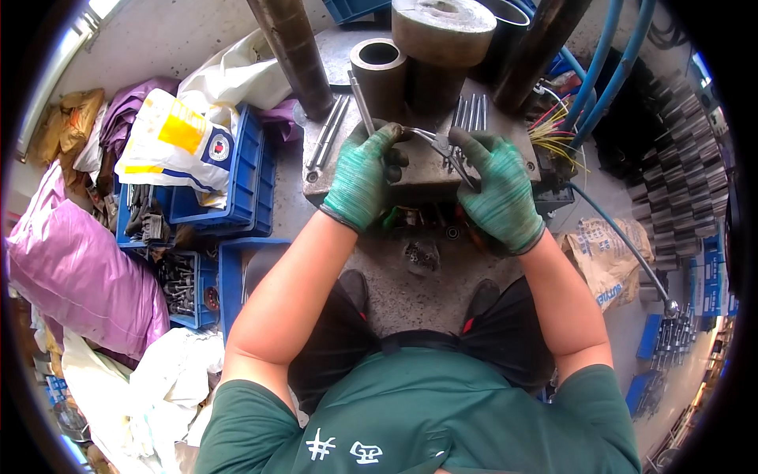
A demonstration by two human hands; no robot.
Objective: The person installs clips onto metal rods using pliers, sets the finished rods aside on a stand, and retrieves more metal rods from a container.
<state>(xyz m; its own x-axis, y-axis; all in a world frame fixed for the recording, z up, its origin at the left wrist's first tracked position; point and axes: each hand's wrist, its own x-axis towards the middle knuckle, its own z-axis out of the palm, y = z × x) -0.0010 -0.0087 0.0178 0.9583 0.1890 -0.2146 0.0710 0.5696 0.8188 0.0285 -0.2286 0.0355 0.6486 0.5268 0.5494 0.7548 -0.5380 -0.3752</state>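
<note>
My left hand (362, 175), in a green knitted glove with dark fingertips, is closed around a grey metal rod (361, 101) that leans slightly left. In my right hand (502, 188), gloved the same way, is a pair of pliers (444, 147). Their slim jaws reach left to my left fingertips; whether they grip anything there is too small to tell. Both hands are above the front edge of a heavy steel press table (430, 178). Several similar rods (471, 110) lie on it behind the pliers, and more rods (328, 133) lie to the left.
A hollow steel cylinder (377, 75) and a thick round block (444, 35) stand behind my hands, between two steel columns (294, 59). Blue crates (251, 178) with metal parts are at the left, beside a purple sack (87, 265). Blue hoses (608, 67) and a paper sack (604, 257) are at the right.
</note>
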